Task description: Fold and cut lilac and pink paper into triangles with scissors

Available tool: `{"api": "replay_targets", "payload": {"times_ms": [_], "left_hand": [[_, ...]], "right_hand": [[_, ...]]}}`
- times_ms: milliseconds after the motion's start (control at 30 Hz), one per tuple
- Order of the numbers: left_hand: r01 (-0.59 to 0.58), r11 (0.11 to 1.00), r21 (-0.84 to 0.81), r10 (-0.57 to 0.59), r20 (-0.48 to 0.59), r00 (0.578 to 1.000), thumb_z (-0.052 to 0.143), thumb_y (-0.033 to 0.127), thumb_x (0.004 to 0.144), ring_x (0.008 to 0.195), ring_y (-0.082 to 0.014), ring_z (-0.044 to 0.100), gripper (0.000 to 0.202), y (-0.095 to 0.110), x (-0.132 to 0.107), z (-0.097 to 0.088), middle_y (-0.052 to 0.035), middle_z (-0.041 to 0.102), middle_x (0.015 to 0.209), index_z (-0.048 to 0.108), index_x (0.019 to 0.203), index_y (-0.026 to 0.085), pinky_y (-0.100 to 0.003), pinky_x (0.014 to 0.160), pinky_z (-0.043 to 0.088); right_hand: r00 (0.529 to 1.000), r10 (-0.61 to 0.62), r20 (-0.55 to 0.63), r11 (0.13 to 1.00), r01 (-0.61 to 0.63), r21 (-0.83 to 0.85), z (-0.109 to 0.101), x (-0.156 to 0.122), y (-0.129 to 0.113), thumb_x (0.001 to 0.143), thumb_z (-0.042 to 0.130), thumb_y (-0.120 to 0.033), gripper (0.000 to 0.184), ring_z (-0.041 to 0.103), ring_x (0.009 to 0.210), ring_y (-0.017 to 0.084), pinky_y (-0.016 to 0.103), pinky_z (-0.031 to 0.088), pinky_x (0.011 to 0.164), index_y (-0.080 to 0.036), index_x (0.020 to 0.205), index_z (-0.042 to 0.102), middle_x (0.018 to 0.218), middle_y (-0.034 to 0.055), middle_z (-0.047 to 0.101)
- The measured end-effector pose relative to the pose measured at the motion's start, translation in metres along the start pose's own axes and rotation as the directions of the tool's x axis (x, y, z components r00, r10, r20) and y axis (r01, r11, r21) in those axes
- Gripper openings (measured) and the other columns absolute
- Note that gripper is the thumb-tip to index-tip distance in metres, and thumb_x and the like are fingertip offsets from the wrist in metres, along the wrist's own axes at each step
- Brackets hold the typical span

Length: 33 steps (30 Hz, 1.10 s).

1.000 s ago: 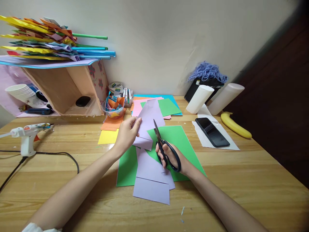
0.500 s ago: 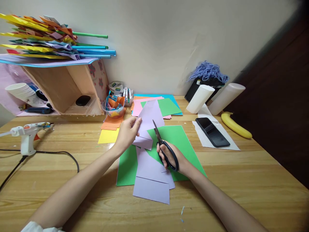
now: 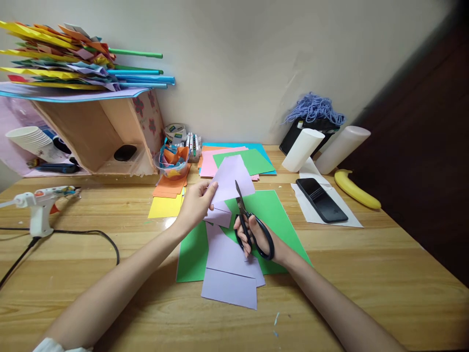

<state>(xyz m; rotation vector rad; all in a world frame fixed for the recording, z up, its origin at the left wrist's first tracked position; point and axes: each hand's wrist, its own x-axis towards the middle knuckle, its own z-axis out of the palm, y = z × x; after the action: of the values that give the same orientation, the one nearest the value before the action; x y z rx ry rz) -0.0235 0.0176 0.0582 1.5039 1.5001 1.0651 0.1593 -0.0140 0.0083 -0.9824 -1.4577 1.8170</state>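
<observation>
My left hand (image 3: 196,203) pinches the left edge of a light purple sheet of paper (image 3: 234,178), held up above the table. My right hand (image 3: 258,237) grips black-handled scissors (image 3: 242,205), fingers through the loops. The blade tips point up and overlap the sheet's lower right part; whether they cut into it I cannot tell. Beneath my hands, more purple paper pieces (image 3: 229,291) lie over a large green sheet (image 3: 274,215). Part of the green sheet is hidden by my right hand.
At left are a hot glue gun (image 3: 40,210) with its cord and a wooden box (image 3: 88,132) topped with colourful paper flowers. Coloured sheets (image 3: 245,161) and a tub of scraps (image 3: 174,166) lie at the back. A phone (image 3: 321,199) and a banana (image 3: 357,189) rest at right.
The purple sheet in my left hand has tilted and shifted slightly down and right. My right hand's fingers have spread the scissor handles farther apart.
</observation>
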Motion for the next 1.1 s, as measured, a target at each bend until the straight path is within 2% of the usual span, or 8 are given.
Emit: {"api": "replay_targets", "payload": {"times_ms": [133, 367, 567, 767, 933, 1100], "left_hand": [[-0.031, 0.999, 0.022, 0.03, 0.015, 0.999, 0.043, 0.047, 0.083, 0.034, -0.0064, 0.038, 0.034, 0.005, -0.006, 0.001, 0.0062, 0.042, 0.041, 0.047, 0.065, 0.018, -0.015, 0.034, 0.028], [-0.088, 0.992, 0.09, 0.087, 0.017, 0.996, 0.042, 0.045, 0.085, 0.036, -0.007, 0.039, 0.035, 0.008, -0.009, 0.001, 0.0051, 0.044, 0.042, 0.043, 0.062, 0.018, -0.017, 0.037, 0.028], [-0.061, 0.995, 0.075, 0.06, 0.02, 0.998, 0.043, 0.045, 0.084, 0.035, -0.0069, 0.04, 0.035, 0.007, -0.008, 0.001, 0.0053, 0.043, 0.041, 0.045, 0.062, 0.018, -0.017, 0.036, 0.027], [-0.02, 0.998, 0.055, 0.019, 0.03, 0.999, 0.044, 0.046, 0.083, 0.035, -0.0067, 0.039, 0.035, 0.007, -0.007, 0.002, 0.0055, 0.043, 0.041, 0.046, 0.063, 0.017, -0.016, 0.034, 0.028], [0.009, 1.0, 0.009, -0.01, 0.037, 0.999, 0.044, 0.049, 0.082, 0.034, -0.0068, 0.038, 0.037, 0.005, -0.006, 0.003, 0.0059, 0.042, 0.04, 0.047, 0.064, 0.017, -0.015, 0.032, 0.028], [0.024, 0.999, -0.04, -0.02, 0.108, 0.994, 0.046, 0.05, 0.08, 0.033, -0.0063, 0.039, 0.036, 0.003, -0.006, 0.005, 0.0061, 0.041, 0.042, 0.048, 0.065, 0.017, -0.014, 0.03, 0.028]], "right_hand": [[1.0, 0.008, 0.021, 0.997, -0.009, 0.076, 0.001, 0.0, -0.001, 0.068, 0.036, -0.078, 0.063, 0.042, 0.038, 0.006, 0.024, 0.048, 0.042, -0.018, 0.086, 0.046, 0.057, -0.0075, 0.04], [0.999, 0.001, -0.048, 1.0, -0.003, -0.031, 0.003, -0.002, -0.006, 0.067, 0.034, -0.079, 0.064, 0.043, 0.038, 0.007, 0.023, 0.046, 0.042, -0.017, 0.081, 0.047, 0.052, -0.0075, 0.041], [0.995, -0.059, -0.086, 0.991, 0.048, -0.123, 0.001, -0.001, 0.003, 0.072, 0.033, -0.075, 0.059, 0.044, 0.036, 0.007, 0.019, 0.041, 0.037, -0.018, 0.081, 0.046, 0.051, -0.0071, 0.043], [0.988, -0.063, -0.141, 0.987, 0.04, -0.158, 0.003, -0.001, 0.003, 0.078, 0.039, -0.067, 0.049, 0.042, 0.032, 0.006, 0.017, 0.036, 0.033, -0.018, 0.079, 0.046, 0.048, -0.0082, 0.042], [0.985, -0.05, -0.162, 0.994, 0.034, -0.1, 0.006, 0.001, 0.004, 0.073, 0.039, -0.072, 0.055, 0.039, 0.03, 0.006, 0.017, 0.034, 0.031, -0.018, 0.078, 0.046, 0.046, -0.009, 0.04], [0.994, -0.002, -0.106, 1.0, 0.003, 0.012, 0.007, 0.002, 0.003, 0.065, 0.034, -0.08, 0.064, 0.04, 0.034, 0.006, 0.02, 0.041, 0.036, -0.018, 0.078, 0.044, 0.05, -0.0086, 0.04]]}}
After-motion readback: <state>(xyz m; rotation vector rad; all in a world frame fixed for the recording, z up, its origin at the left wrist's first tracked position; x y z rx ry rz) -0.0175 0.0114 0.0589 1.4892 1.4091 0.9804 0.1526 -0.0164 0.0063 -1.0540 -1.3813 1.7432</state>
